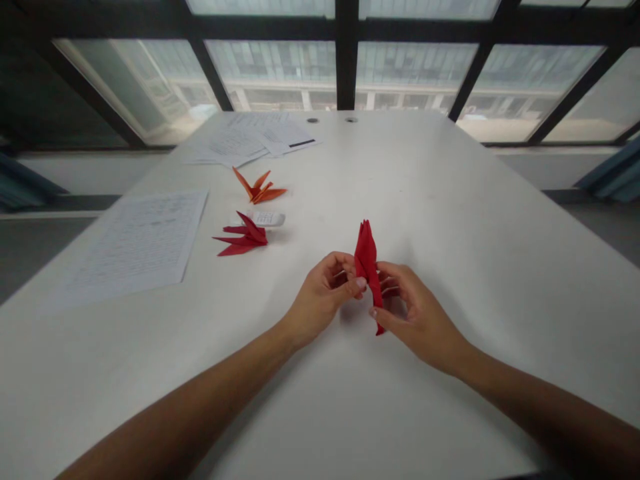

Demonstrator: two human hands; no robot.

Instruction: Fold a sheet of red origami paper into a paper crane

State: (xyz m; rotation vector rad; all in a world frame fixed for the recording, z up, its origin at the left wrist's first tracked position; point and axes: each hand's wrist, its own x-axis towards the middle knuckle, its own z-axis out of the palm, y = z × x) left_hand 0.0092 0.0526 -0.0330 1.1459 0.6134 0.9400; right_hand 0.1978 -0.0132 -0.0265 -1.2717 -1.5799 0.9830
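A folded red paper figure is held upright between both hands, just above the white table. My left hand pinches its left side, the thumb lying across the paper near its middle. My right hand grips the lower right part, with the thumb near the narrow bottom end and the fingers behind. The bottom tip sticks out below my right thumb. Off to the left lie a dark red folded paper piece with several pointed ends and, beyond it, an orange origami crane.
A small white remote-like object lies behind the dark red piece. A printed sheet is on the left of the white table. More papers overlap at the far end, before the dark-framed windows.
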